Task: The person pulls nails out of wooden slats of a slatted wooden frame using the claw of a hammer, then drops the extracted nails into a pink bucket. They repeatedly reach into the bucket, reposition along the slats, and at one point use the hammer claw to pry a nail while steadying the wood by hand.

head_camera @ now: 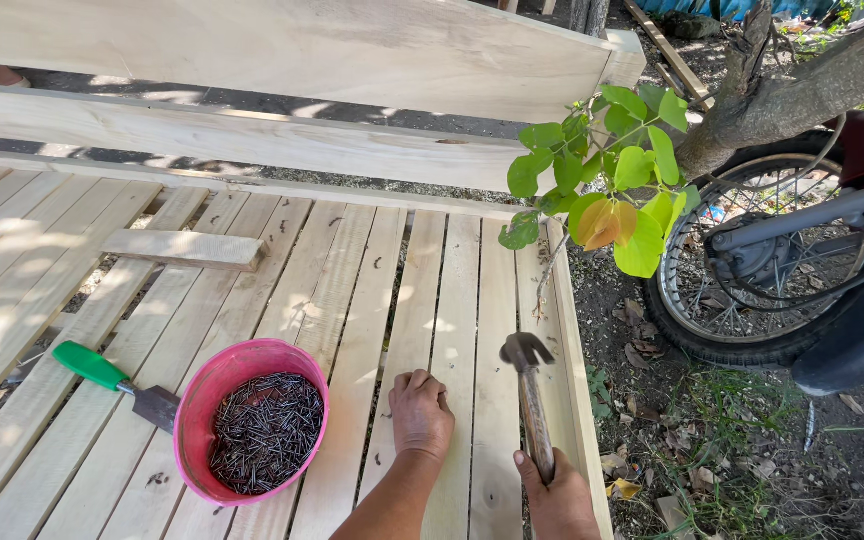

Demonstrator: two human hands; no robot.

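Observation:
My left hand (pixel 420 412) rests as a closed fist on a pale slat of the wooden bench seat (pixel 352 280); whether it holds anything is hidden. My right hand (pixel 562 495) grips the wooden handle of a claw hammer (pixel 529 385). The hammer's dark steel head is raised just above the slats near the seat's right edge. A pink bowl (pixel 195 400) full of dark nails sits on the slats to the left of my left hand.
A green-handled scraper (pixel 112 377) lies beside the bowl. A short loose wood block (pixel 184 248) lies on the slats farther back. The bench backrest (pixel 252 130) rises behind. A leafy sapling (pixel 612 170), tree trunk and motorbike wheel (pixel 752 270) stand to the right on dirt.

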